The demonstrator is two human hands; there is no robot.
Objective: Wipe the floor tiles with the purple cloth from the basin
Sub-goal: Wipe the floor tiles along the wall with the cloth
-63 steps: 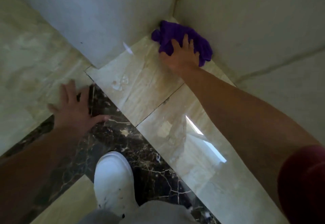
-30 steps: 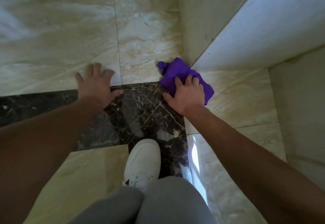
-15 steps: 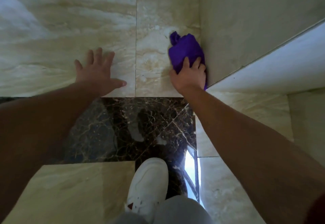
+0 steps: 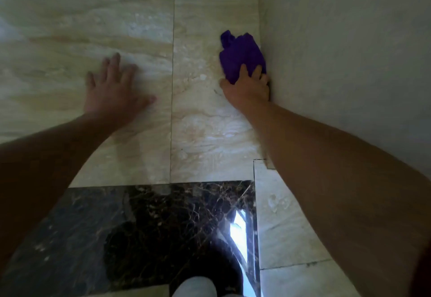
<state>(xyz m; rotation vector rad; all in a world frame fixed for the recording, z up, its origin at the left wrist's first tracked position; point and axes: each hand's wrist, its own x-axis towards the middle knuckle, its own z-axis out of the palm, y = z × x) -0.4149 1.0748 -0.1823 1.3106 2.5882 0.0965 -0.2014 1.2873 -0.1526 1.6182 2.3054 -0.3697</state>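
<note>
The purple cloth [image 4: 240, 55] lies bunched on a beige marble floor tile [image 4: 210, 122], pushed against the base of the wall on the right. My right hand [image 4: 248, 89] presses down on the cloth's near edge, fingers curled over it. My left hand [image 4: 112, 91] rests flat on the neighbouring beige tile [image 4: 70, 40], fingers spread, holding nothing. No basin is in view.
A pale wall [image 4: 349, 52] rises along the right side. A dark brown veined tile [image 4: 151, 226] lies below the beige ones, with a bright window reflection [image 4: 239, 233] on it. My grey-clad knee [image 4: 194, 287] shows at the bottom edge.
My right hand has pushed the cloth forward along the wall, from the dark tile onto the beige tile. My left hand has also shifted forward onto the beige tile. The shoe has left view.
</note>
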